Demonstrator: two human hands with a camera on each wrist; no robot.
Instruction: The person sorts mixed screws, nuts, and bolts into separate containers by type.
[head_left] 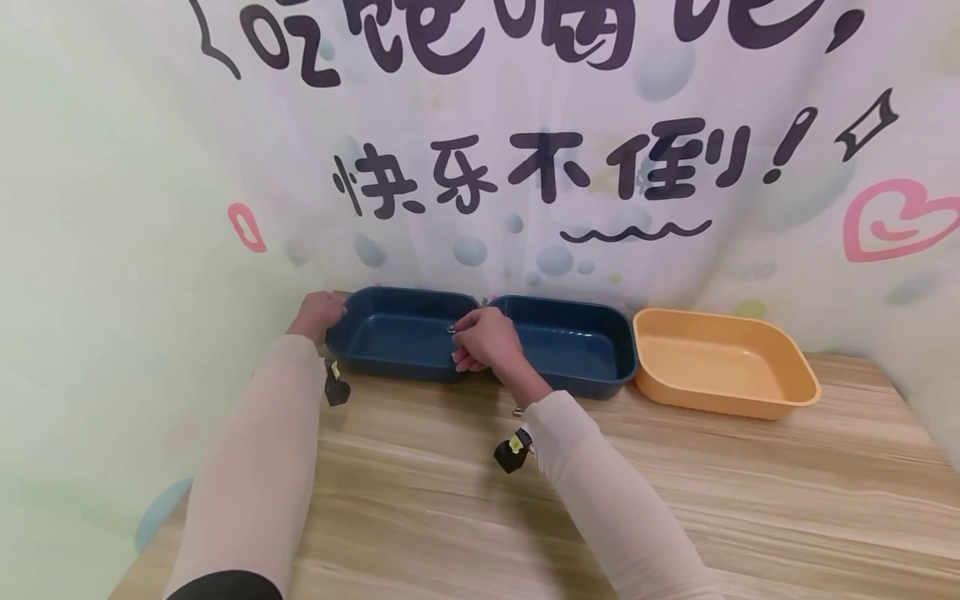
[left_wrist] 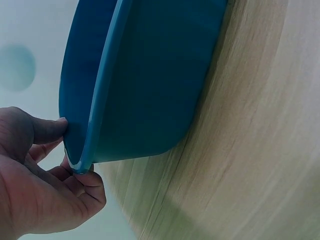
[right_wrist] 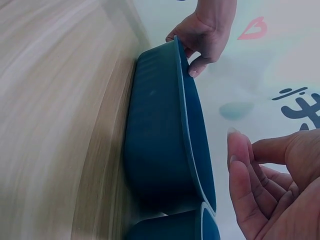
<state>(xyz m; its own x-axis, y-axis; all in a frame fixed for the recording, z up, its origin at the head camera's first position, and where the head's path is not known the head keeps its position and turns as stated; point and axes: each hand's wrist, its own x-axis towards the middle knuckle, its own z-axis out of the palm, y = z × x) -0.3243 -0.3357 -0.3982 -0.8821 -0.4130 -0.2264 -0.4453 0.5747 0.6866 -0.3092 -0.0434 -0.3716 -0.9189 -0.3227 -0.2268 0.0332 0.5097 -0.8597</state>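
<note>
Pinched at its far-left rim by the left hand (left_wrist: 35, 175), thumb inside and fingers curled beneath, the left blue tray (head_left: 397, 333) sits at the back of the wooden table (head_left: 675, 500) against the printed backdrop (head_left: 525, 167) — touching a second blue tray (head_left: 577, 346), an orange tray (head_left: 720, 362) beyond. Placing or lifting appears under way; next needs a matching right-side hold. From the head view the right hand (head_left: 487, 337) seems on the rim — its wrist camera shows loosely curled fingers (right_wrist: 245, 185) just clear of it
</note>
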